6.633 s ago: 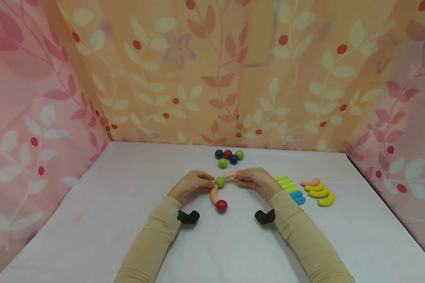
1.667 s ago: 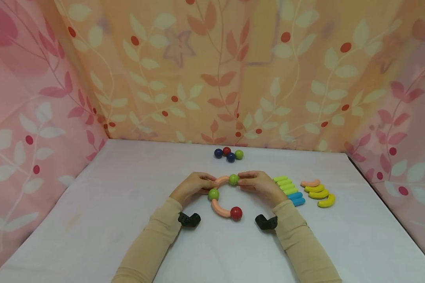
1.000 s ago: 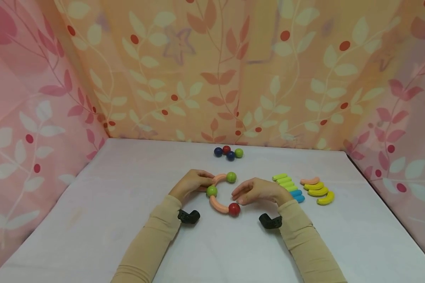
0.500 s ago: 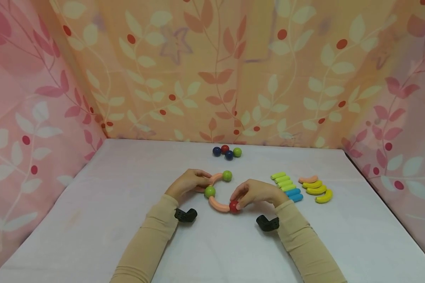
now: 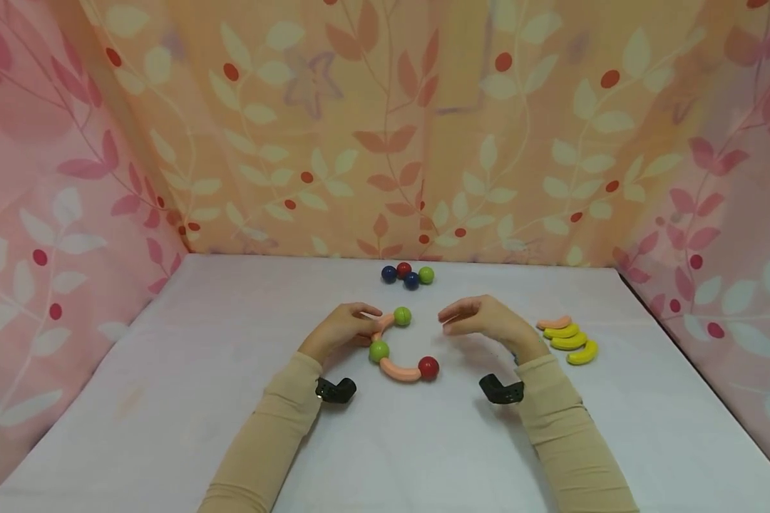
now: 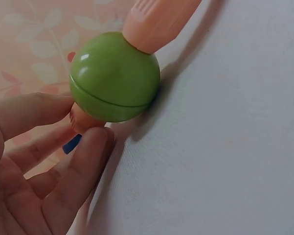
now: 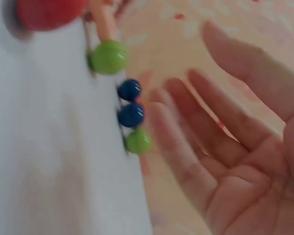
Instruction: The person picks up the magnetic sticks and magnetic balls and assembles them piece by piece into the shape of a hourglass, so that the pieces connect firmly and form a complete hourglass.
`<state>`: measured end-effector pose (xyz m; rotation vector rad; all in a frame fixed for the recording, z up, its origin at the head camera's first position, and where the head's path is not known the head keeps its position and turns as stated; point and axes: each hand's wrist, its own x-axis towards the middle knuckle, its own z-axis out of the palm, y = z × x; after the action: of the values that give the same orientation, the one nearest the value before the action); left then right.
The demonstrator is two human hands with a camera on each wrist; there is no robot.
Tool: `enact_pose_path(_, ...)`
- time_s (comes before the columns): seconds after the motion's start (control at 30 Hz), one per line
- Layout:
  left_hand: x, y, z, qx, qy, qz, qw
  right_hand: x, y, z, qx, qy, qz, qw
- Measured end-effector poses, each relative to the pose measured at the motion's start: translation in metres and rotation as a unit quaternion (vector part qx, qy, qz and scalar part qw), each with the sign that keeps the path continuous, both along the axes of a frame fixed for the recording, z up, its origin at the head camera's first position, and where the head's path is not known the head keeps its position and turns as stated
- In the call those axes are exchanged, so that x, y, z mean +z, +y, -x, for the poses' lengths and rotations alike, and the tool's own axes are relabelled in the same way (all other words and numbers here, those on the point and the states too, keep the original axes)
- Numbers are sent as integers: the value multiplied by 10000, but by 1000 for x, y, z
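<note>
On a white-covered table (image 5: pixel 244 427), a C-shaped chain comprises two curved peach rods (image 5: pixel 400 371), two glossy green balls (image 5: pixel 379 351) and one glossy red ball (image 5: pixel 428 368). The left hand (image 5: pixel 341 330) pinches the far rod (image 5: pixel 385 323); the right hand (image 5: pixel 488 320), fingers loosely extended, hovers apart from the chain. Four balls (two dark blue (image 5: pixel 411 281), one red (image 5: pixel 404 269), one green (image 5: pixel 426 275)) lie beyond; three yellow curved pieces (image 5: pixel 569 341) and one peach piece (image 5: pixel 555 323) lie right.
</note>
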<state>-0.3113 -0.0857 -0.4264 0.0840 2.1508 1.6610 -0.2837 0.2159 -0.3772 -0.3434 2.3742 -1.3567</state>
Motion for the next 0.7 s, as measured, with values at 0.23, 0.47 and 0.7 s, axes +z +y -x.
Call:
enact_pose_path(0.23,-3,2,-4,36,-86,-33,10000,14,74,-3,-1257,237,-228,9915)
enact_pose_path(0.47,-9,-3,-5,52,-30,144,9999,3,138,-6,-1897,104,-439,9808)
enact_pose_path(0.7,-5,-3,3,-48,-53,128,9999,-7,163,-10,-2088,-189,-619,9758)
